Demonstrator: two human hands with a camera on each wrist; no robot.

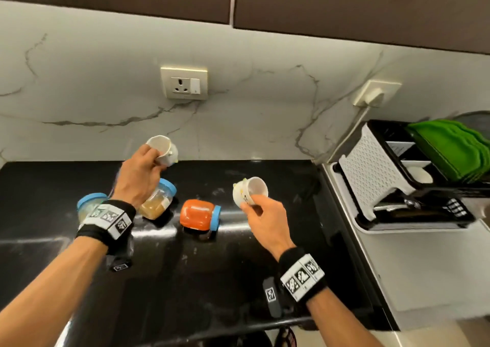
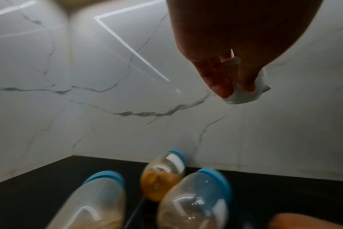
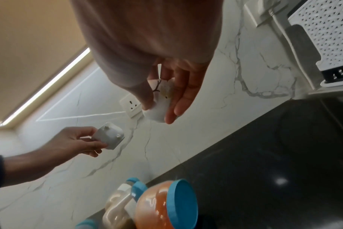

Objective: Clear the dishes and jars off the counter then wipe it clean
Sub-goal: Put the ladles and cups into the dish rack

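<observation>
My left hand [image 1: 148, 165] grips a small white cup [image 1: 162, 149] in the air near the marble wall; the same cup [image 2: 245, 93] shows in the left wrist view under my fingers [image 2: 219, 86]. My right hand [image 1: 258, 212] holds a second white cup [image 1: 250, 193], tilted, above the black counter [image 1: 265, 254]; it appears as the cup [image 3: 159, 105] in the right wrist view. An orange jar [image 1: 199, 214] with a blue lid lies on its side. A jar of brown powder [image 1: 158, 199] and another blue-lidded jar [image 1: 88, 205] sit behind my left wrist.
A dish rack [image 1: 392, 177] with a white perforated basket and green plates [image 1: 453, 150] stands on a white surface at the right. A wall socket [image 1: 184, 83] is on the marble backsplash, a plugged socket [image 1: 375, 93] further right.
</observation>
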